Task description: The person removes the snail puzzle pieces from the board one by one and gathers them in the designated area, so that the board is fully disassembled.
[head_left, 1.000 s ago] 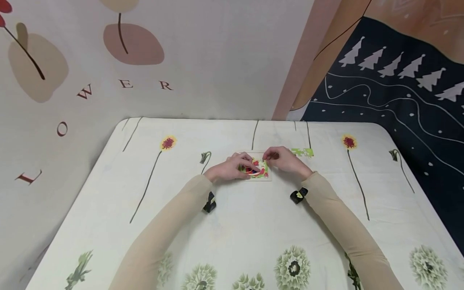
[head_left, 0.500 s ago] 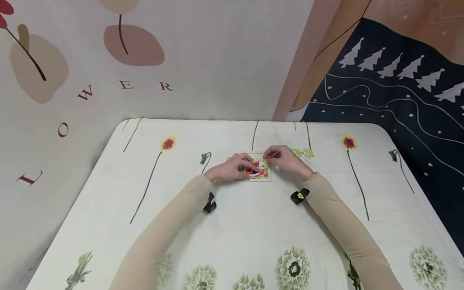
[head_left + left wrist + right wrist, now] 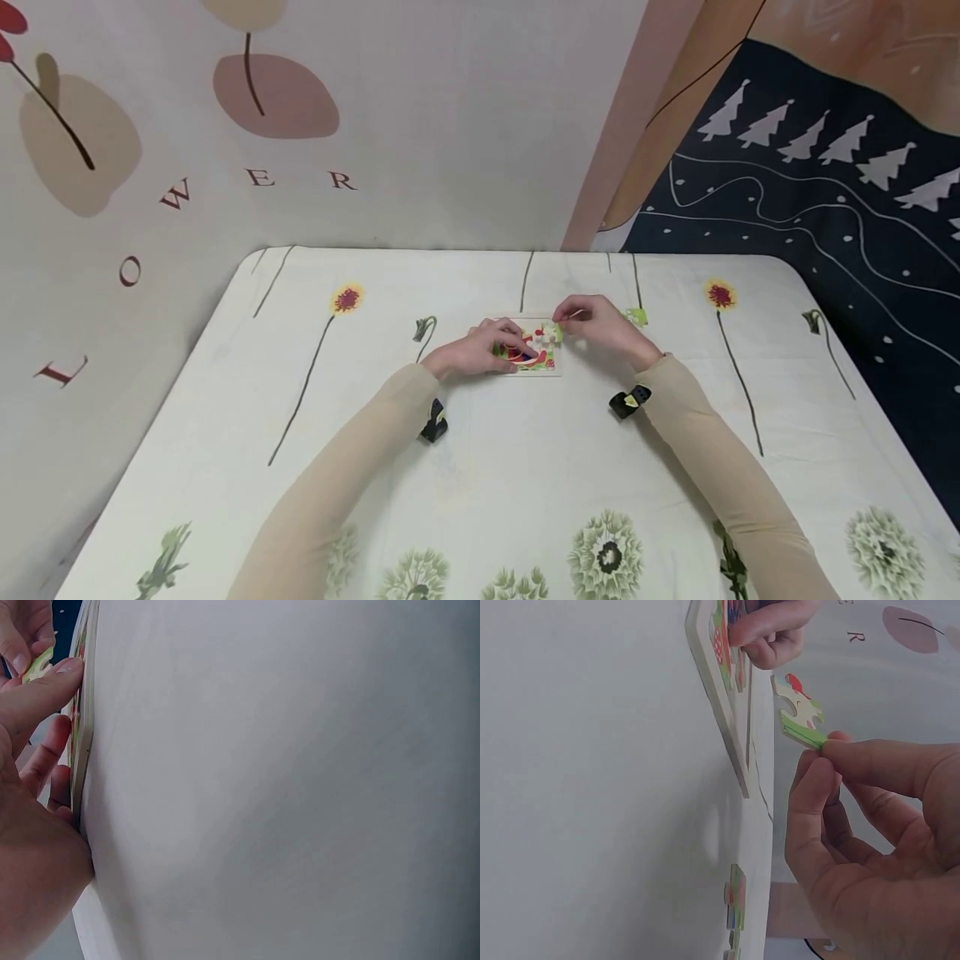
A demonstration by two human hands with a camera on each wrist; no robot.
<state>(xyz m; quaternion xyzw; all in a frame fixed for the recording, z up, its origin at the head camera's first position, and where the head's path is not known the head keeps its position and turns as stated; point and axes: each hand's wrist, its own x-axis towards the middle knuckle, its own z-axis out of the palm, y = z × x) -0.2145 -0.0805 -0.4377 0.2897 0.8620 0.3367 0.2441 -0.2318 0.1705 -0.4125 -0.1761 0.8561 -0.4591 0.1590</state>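
A small jigsaw puzzle board (image 3: 542, 374) with a pale rim and a bright red and green picture lies on the table. My left hand (image 3: 480, 347) rests over its left side, fingers and thumb touching the picture and covering part of it. At the board's upper right, my right hand (image 3: 600, 325) pinches a puzzle piece (image 3: 799, 709) between thumb and fingers. The piece is pale with a red patch and a green edge. In the right wrist view it is raised off the board, tilted, with the board's near corner uncovered beneath.
Loose puzzle pieces (image 3: 637, 317) lie right of the board, partly behind the right hand; the right wrist view shows several pieces (image 3: 737, 904) edge-on. A flower-print cloth (image 3: 480, 467) covers the table. A wall hanging (image 3: 465, 167) stands behind its far edge.
My right hand has shifted slightly right and away from me, and the pinched piece now shows clear of the fingers. The left hand has stayed in place on the board.
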